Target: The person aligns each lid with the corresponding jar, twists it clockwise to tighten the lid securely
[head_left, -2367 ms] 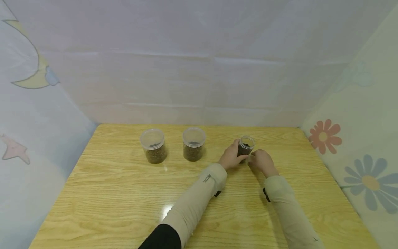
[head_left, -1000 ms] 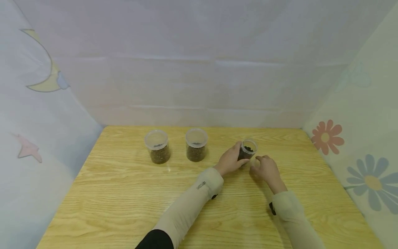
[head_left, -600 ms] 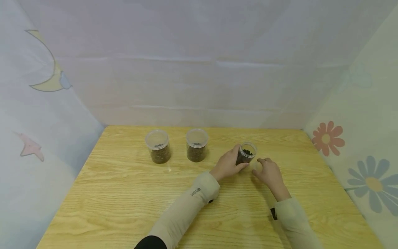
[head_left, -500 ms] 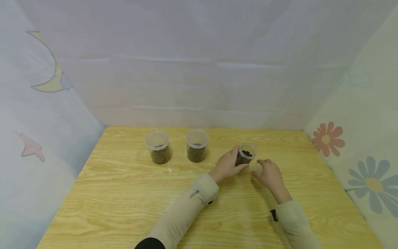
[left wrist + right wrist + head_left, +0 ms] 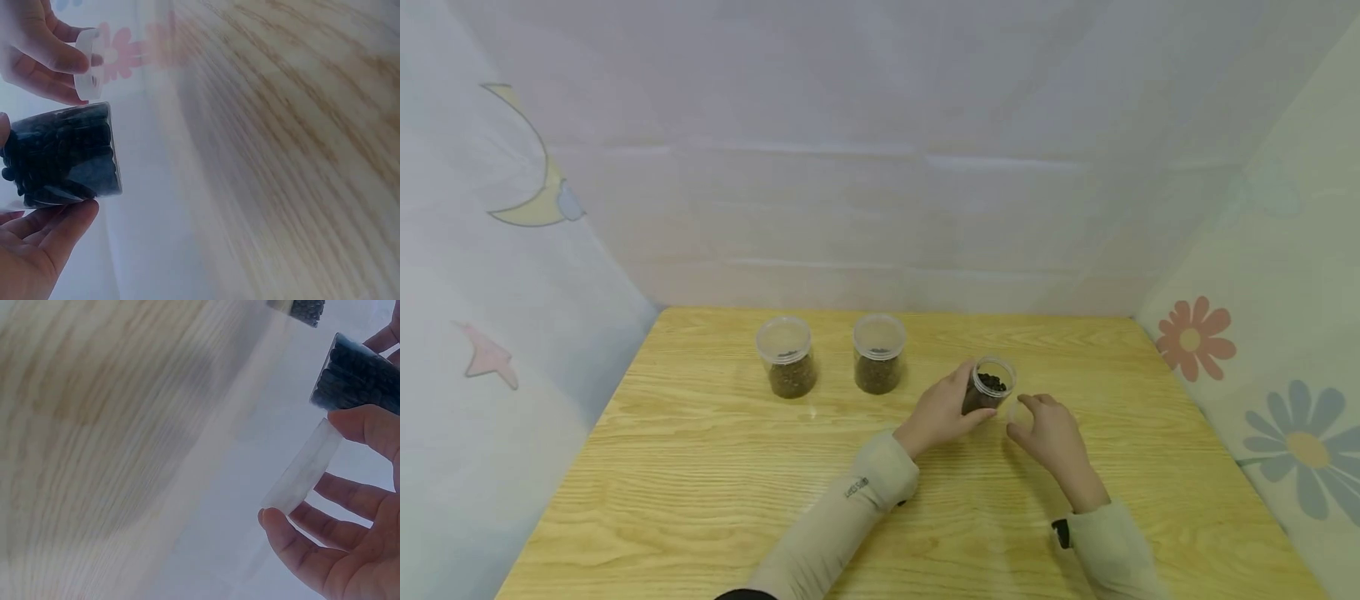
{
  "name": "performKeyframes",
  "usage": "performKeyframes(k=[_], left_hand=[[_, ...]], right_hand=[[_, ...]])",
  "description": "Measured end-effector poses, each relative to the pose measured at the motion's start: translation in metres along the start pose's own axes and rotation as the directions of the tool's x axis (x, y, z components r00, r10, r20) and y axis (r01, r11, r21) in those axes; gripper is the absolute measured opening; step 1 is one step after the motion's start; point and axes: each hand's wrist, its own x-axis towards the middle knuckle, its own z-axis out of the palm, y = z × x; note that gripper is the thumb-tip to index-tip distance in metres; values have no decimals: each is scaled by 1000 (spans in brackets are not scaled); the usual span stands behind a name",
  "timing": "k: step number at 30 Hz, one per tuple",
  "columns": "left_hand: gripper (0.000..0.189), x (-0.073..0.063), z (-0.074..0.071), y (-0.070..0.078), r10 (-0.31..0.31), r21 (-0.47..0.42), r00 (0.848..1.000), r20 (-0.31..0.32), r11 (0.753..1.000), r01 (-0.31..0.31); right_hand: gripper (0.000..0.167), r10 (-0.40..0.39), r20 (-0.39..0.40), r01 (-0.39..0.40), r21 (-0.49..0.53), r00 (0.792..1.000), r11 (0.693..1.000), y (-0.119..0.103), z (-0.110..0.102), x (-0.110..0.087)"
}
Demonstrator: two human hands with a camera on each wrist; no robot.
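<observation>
My left hand (image 5: 936, 414) grips a small clear jar (image 5: 982, 397) part filled with dark bean-like pieces. Its mouth is uncovered and tilts to the right. In the left wrist view the jar (image 5: 65, 156) sits between fingers and thumb, apart from the table surface. Just right of it, my right hand (image 5: 1056, 437) pinches a translucent lid by its rim. That lid (image 5: 303, 472) shows most plainly in the right wrist view, held on edge below the jar (image 5: 356, 375). Lid and jar look close together; whether they touch I cannot tell.
Two larger clear jars, a left one (image 5: 792, 377) and a middle one (image 5: 877, 373), stand upright toward the back of the wooden table (image 5: 700, 492). Both have brownish contents and appear covered. A cloth backdrop (image 5: 880, 208) rises behind the table and along both sides.
Both hands have drawn back toward me, and the held jar has come along, leaning further. My right hand, close against the jar at first, now stands a little apart with the lid.
</observation>
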Motion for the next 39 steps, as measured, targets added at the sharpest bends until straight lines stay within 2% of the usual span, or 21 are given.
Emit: performKeyframes(k=[9,15,22,29,39], left_hand=[[67,-11,-5,7,29,43,999,-14,999,-28],[64,-18,-6,9,57,32,997,-46,998,-55],[64,-29,-10,13,61,-6,996,-61,998,-61],[64,-37,-12,15,104,17,989,-107,995,-102],[65,-49,-14,10,69,14,985,-160,998,-67]], right_hand=[[47,-10,-16,11,37,1000,999,-6,2,-9],[47,-28,-29,29,31,999,999,-13,3,-13],[46,-55,-43,57,39,998,998,-22,4,-19],[46,-71,-58,72,22,996,997,-28,4,-25],[45,-86,-78,88,26,993,996,-37,4,-24]])
